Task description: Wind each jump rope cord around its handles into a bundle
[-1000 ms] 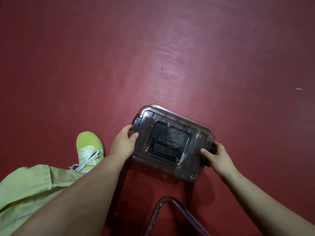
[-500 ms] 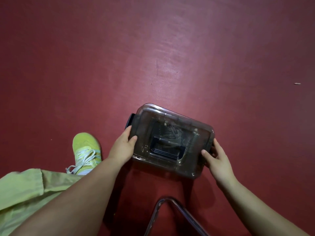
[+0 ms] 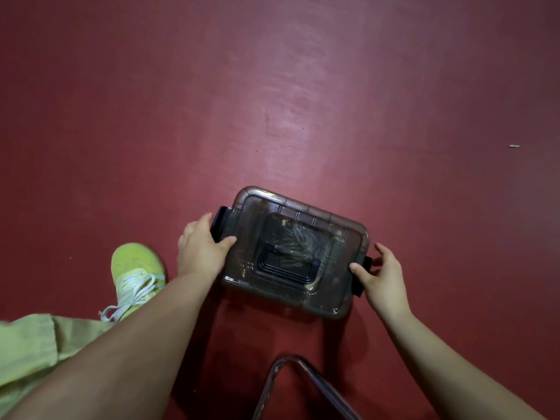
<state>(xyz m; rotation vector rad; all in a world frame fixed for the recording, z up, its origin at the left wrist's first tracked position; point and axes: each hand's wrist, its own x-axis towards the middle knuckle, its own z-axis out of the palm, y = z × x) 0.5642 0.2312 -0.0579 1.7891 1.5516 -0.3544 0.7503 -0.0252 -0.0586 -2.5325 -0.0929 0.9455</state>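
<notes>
Nearest the camera, a bent metal tube (image 3: 298, 386), likely a chair or stool leg, rises from the bottom edge of the view over the red floor (image 3: 303, 101). To its left, a yellow-green trouser leg (image 3: 27, 347) and a yellow-green shoe (image 3: 136, 268) with white laces, planted on the floor. Both bare forearms reach forward from the bottom corners. Between the hands sits a smoky, see-through plastic box (image 3: 300, 253), lid on, resting on the floor and turned slightly askew. A dark fold-down handle (image 3: 288, 268) lies flat in the lid's recess. Left hand (image 3: 201, 253): curled on the black latch (image 3: 221, 225) at the box's left end, thumb pressed to the lid edge. Right hand (image 3: 383, 274): thumb on the lid's right edge, fingers loosely bent around the black latch (image 3: 365, 265) there; grip looks light. Through the lid, a pale tangle of jump rope cord (image 3: 298, 241) shows inside the box, details too murky to sort out. Farther off, a small pale speck (image 3: 513, 145) lies on the floor toward the right edge.
</notes>
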